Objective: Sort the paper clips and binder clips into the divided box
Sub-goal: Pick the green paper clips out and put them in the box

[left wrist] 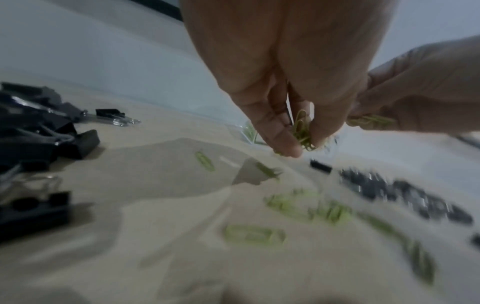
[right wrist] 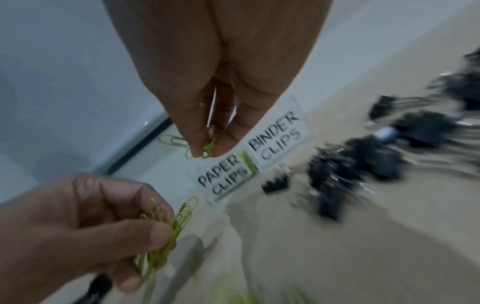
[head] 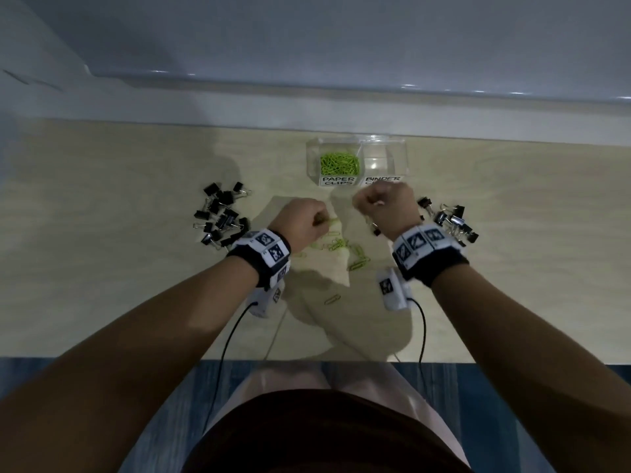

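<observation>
A clear divided box [head: 396,155] stands at the back of the table, labelled PAPER CLIPS [right wrist: 223,181] on the left and BINDER CLIPS [right wrist: 278,139] on the right. A heap of green paper clips [head: 339,163] lies in its left compartment; the right one looks bare. My left hand [head: 304,220] pinches a bunch of green paper clips [left wrist: 302,131] above loose green clips [head: 341,245] on the table. My right hand [head: 379,203], just in front of the box, pinches several green paper clips [right wrist: 207,144] too.
One pile of black binder clips [head: 222,216] lies to the left of my hands, another pile [head: 450,220] to the right. A single binder clip [head: 375,231] sits under my right wrist. A lone paper clip [head: 333,299] lies nearer me. A pale wall borders the table's far edge.
</observation>
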The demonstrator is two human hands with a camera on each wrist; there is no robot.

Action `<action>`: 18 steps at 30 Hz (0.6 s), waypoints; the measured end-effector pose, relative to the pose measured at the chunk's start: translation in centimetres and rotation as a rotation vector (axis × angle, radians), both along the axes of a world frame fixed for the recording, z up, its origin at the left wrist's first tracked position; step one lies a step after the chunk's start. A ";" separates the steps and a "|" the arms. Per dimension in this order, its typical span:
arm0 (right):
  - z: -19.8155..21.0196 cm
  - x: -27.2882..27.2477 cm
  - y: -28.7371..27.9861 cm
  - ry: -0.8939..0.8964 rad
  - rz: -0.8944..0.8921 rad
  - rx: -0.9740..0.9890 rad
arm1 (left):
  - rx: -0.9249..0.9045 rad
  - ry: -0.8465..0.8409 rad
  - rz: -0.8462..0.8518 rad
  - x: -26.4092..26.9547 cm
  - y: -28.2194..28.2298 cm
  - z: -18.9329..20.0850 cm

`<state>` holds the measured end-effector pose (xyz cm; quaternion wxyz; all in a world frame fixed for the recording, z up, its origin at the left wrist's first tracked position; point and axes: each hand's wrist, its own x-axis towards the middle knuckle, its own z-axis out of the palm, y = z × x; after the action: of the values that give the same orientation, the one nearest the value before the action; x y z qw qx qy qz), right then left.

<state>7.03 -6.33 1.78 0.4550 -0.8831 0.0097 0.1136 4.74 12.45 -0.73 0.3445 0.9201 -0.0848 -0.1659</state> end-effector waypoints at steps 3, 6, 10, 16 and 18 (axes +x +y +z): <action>1.5 4.2 1.6 -0.074 -0.052 -0.047 | -0.213 0.004 0.242 2.1 -0.3 1.4; 1.2 7.2 2.9 -0.085 -0.071 -0.135 | -0.286 -0.067 0.394 5.1 -0.9 2.5; 0.0 7.8 2.6 -0.037 -0.031 -0.177 | -0.177 -0.119 0.450 8.7 -2.9 2.8; -0.9 3.3 -0.7 -0.211 0.099 -0.184 | 0.012 -0.086 0.236 10.3 -3.3 1.1; -1.8 1.9 -1.0 -0.223 0.206 -0.213 | 0.032 -0.117 0.156 10.1 -2.7 0.8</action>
<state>8.95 -7.35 -0.04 0.3431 -0.9298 -0.1193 0.0594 14.81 9.77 0.02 0.3360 0.9375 -0.0301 -0.0857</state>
